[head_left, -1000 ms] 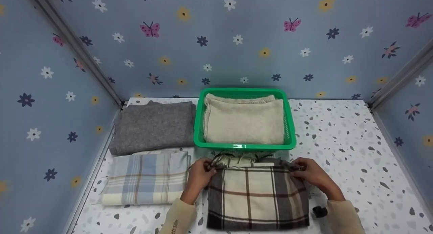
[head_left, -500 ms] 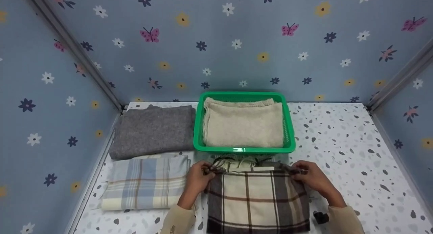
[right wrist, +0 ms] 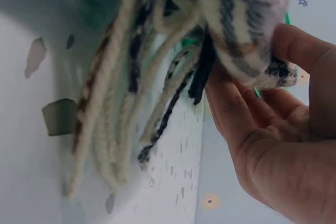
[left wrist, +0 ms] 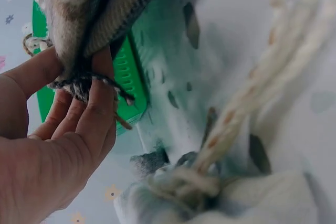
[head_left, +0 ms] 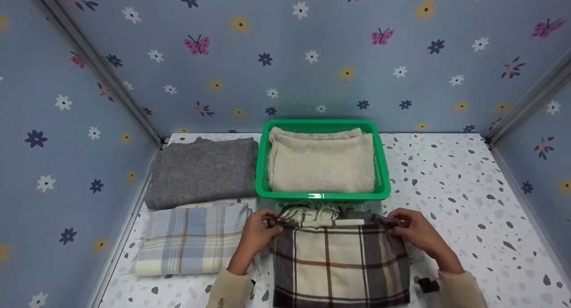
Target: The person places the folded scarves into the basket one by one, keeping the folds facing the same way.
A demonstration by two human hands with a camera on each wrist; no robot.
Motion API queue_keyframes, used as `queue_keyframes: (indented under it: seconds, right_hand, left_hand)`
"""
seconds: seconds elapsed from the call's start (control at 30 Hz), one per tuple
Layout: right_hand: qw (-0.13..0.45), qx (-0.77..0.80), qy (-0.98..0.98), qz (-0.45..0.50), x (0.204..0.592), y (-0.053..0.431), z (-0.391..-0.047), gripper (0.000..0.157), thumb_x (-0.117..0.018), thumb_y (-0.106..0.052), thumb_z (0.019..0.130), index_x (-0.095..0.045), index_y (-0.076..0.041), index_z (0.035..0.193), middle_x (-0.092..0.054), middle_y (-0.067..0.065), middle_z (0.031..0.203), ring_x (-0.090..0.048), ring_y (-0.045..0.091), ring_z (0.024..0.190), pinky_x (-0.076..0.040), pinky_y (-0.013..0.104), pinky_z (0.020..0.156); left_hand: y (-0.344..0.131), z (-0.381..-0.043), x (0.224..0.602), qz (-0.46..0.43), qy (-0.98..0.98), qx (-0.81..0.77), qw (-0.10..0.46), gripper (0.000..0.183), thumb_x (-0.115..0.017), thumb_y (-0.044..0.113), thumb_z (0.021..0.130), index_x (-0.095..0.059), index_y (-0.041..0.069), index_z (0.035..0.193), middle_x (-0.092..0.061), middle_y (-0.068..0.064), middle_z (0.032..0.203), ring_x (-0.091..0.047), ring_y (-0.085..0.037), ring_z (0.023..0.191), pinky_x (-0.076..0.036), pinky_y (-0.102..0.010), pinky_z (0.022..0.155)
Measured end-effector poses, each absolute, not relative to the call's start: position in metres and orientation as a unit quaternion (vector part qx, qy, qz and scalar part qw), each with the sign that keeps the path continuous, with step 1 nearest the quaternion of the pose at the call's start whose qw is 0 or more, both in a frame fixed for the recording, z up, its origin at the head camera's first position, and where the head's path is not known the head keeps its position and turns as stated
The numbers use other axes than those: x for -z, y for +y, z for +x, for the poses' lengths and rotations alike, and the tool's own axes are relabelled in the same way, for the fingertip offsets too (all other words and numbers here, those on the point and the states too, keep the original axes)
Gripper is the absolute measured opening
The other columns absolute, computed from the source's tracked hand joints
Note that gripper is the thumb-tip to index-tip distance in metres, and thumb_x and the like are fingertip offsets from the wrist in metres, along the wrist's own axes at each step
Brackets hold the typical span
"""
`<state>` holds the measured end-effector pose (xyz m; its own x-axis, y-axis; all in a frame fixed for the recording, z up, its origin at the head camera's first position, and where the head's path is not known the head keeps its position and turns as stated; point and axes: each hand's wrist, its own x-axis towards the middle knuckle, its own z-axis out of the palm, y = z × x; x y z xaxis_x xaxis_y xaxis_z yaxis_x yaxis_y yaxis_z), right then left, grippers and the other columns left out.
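head: high, forward-down, wide | wrists: close, facing hands (head_left: 257, 233) (head_left: 415, 231) | head+left wrist share: green basket (head_left: 348, 195)

On the white, grey-flecked bench (head_left: 473, 236), we see a cream, brown and charcoal plaid cloth (head_left: 345, 254) at the near edge and a pale blue and cream checked throw (head_left: 192, 243) toward the left edge. We find plain grey fabric (head_left: 205, 174) near the far left corner, plain beige fabric (head_left: 323, 163) inside a green basket (head_left: 348, 196).

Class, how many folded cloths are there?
4: grey cloth, back left; blue checked cloth, in front; beige cloth, in green basket; brown checked cloth, held by left hand and right hand. More may hide underneath.
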<state>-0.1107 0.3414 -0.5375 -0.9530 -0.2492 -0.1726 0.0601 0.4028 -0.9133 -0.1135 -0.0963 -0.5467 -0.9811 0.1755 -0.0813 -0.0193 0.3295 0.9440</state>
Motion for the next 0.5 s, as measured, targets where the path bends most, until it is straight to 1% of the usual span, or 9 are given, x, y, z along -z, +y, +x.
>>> queue_keyframes:
  seconds: [0.1, 0.23, 0.37, 0.5]
  right_hand:
    - [0.144, 0.545, 0.824, -0.056, 0.534, 0.341, -0.109, 0.024, -0.075, 0.001, 0.091, -0.068, 0.006, 0.113, -0.067, 0.012, 0.109, -0.064, 0.011, 0.086, -0.053, 0.028, 0.071]
    - [0.146, 0.548, 0.821, -0.061, 0.531, 0.342, -0.108, 0.023, -0.076, 0.002, 0.091, -0.068, 0.007, 0.112, -0.066, 0.008, 0.104, -0.065, 0.012, 0.084, -0.053, 0.028, 0.071]
    - [0.145, 0.549, 0.820, -0.072, 0.528, 0.344, -0.106, 0.021, -0.076, 0.002, 0.092, -0.068, 0.007, 0.111, -0.066, 0.009, 0.104, -0.065, 0.012, 0.085, -0.053, 0.028, 0.073]
    - [0.145, 0.548, 0.819, -0.085, 0.524, 0.345, -0.105, 0.021, -0.076, 0.001, 0.093, -0.068, 0.006, 0.112, -0.067, 0.012, 0.107, -0.066, 0.013, 0.090, -0.054, 0.028, 0.075]
  left_hand:
    - [-0.099, -0.112, 0.544, 0.057, 0.800, -0.590, 0.089, 0.027, -0.076, -0.004, 0.092, -0.068, -0.008, 0.117, -0.070, -0.018, 0.105, -0.060, -0.019, 0.075, -0.051, -0.030, 0.064]
    - [-0.101, -0.111, 0.540, 0.067, 0.792, -0.599, 0.094, 0.028, -0.076, -0.004, 0.092, -0.067, -0.009, 0.118, -0.069, -0.018, 0.106, -0.058, -0.016, 0.072, -0.050, -0.027, 0.064]
    - [-0.102, -0.110, 0.536, 0.075, 0.784, -0.608, 0.100, 0.029, -0.076, -0.003, 0.093, -0.066, -0.009, 0.119, -0.069, -0.019, 0.108, -0.058, -0.012, 0.069, -0.051, -0.026, 0.064]
    - [-0.103, -0.109, 0.531, 0.080, 0.781, -0.611, 0.103, 0.028, -0.076, -0.003, 0.093, -0.067, -0.009, 0.119, -0.069, -0.020, 0.107, -0.058, -0.010, 0.067, -0.050, -0.026, 0.063]
